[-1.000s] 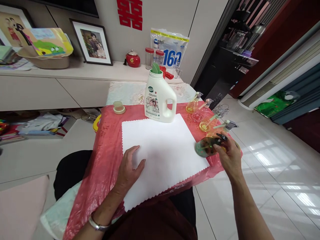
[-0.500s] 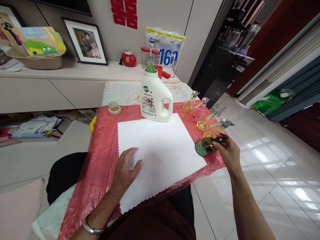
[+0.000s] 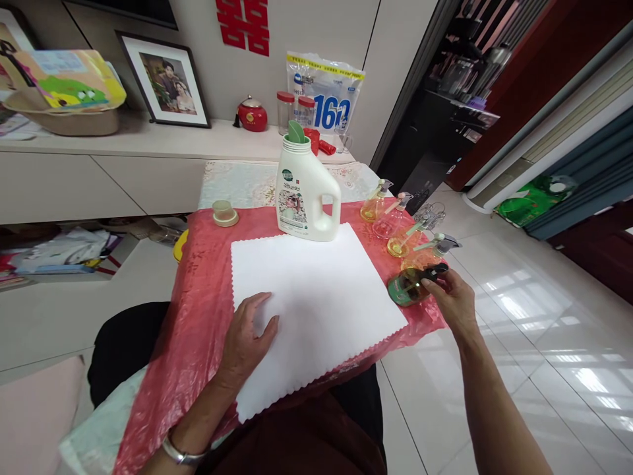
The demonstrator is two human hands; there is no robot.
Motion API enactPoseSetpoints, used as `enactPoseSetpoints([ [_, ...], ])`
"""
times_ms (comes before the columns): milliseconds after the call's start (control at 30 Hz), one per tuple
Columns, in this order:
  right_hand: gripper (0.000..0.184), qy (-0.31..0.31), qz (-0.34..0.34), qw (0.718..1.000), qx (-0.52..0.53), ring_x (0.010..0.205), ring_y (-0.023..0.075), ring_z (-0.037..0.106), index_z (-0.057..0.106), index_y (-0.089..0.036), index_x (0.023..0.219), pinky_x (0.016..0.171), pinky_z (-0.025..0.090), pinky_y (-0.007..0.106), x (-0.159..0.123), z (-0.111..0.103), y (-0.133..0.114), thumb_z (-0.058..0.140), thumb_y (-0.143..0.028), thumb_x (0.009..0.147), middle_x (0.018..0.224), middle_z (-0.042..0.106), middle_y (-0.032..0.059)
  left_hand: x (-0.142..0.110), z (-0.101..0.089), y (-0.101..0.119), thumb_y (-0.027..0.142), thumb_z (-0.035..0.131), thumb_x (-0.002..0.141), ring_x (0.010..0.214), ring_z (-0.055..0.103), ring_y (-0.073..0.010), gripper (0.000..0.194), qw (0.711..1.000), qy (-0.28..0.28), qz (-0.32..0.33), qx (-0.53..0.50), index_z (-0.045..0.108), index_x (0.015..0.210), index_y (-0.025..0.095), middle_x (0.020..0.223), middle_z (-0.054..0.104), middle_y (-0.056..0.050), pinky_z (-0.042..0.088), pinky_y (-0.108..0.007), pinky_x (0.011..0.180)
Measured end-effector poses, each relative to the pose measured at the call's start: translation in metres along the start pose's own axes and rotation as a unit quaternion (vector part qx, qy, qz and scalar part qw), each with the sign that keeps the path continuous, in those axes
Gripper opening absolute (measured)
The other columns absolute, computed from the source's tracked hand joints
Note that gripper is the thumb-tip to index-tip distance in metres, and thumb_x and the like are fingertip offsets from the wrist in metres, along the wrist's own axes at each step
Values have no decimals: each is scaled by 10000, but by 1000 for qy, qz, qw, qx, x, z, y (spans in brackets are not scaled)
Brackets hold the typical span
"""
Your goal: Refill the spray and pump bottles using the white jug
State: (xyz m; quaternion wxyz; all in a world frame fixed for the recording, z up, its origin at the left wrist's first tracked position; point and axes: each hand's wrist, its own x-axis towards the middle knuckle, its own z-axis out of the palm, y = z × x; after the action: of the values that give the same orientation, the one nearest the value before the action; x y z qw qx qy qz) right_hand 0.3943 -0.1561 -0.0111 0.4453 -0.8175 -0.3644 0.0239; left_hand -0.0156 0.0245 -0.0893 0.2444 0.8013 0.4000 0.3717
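Observation:
My right hand (image 3: 453,300) grips a dark pump bottle (image 3: 406,287) with a green label by its black top, at the table's right edge. The bottle leans, its base toward the mat. My left hand (image 3: 248,335) rests on the left part of a white scalloped-edge mat (image 3: 316,297), fingers apart and holding nothing. At the mat's far edge stands a white detergent jug (image 3: 309,198) without its cap, a green spout (image 3: 296,132) showing in its neck. A pale cap (image 3: 225,214) sits on the red plastic sheet at the far left.
Several clear pump bottles (image 3: 390,221) with yellow or pink contents line the right side of the red plastic sheet (image 3: 198,277). Behind, a cabinet top bears a red jar (image 3: 252,115), red-lidded containers (image 3: 285,112), a blue-and-white bag (image 3: 329,99) and a framed photo (image 3: 165,82).
The dark bottle has turned slightly in my right hand, so its label sits differently. My left hand stays where it was on the mat. The view has shifted a little.

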Motion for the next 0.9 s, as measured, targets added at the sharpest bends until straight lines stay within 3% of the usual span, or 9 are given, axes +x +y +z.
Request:
enactPoseSetpoints([
  [333, 606, 10, -3, 999, 36, 1009, 233, 665, 693, -164, 1189, 991, 556, 432, -10, 3, -9, 731, -555, 728, 1175, 663, 87, 0, 0, -1, 313, 555, 931, 1100, 700, -259, 329, 1000, -5, 9, 10, 608, 1225, 174, 1178, 715, -106, 585, -435, 976],
  [533, 631, 143, -15, 989, 46, 1043, 224, 652, 626, -146, 1308, 970, 561, 431, -39, 9, -20, 713, -554, 835, 1205, 640, 125, 0, -2, 3, 316, 541, 936, 1071, 717, -258, 311, 1000, -16, -1, 12, 614, 1209, 187, 1160, 733, -95, 609, -409, 908],
  [600, 571, 149, -35, 987, 56, 996, 207, 660, 620, -130, 1282, 939, 566, 408, -56, 20, -26, 687, -536, 885, 1158, 653, 130, 1, -2, 3, 312, 535, 937, 1065, 720, -260, 309, 1000, -18, -1, 14, 614, 1208, 187, 1155, 737, -93, 612, -411, 894],
  [767, 296, 13, -113, 990, 88, 869, 145, 652, 683, -165, 1121, 807, 555, 283, -98, 73, -58, 651, -403, 948, 1018, 674, 68, 1, -1, 0, 297, 519, 946, 1070, 716, -256, 295, 1000, -21, 7, 13, 613, 1201, 183, 1137, 743, -92, 604, -427, 921],
  [900, 210, -96, -166, 971, 140, 800, 113, 623, 688, -186, 1113, 747, 535, 237, -122, 121, -99, 586, -316, 984, 971, 665, 43, 0, -1, 0, 283, 520, 939, 1065, 719, -247, 277, 1000, -17, 11, 8, 619, 1184, 197, 1127, 752, -85, 602, -428, 932],
])
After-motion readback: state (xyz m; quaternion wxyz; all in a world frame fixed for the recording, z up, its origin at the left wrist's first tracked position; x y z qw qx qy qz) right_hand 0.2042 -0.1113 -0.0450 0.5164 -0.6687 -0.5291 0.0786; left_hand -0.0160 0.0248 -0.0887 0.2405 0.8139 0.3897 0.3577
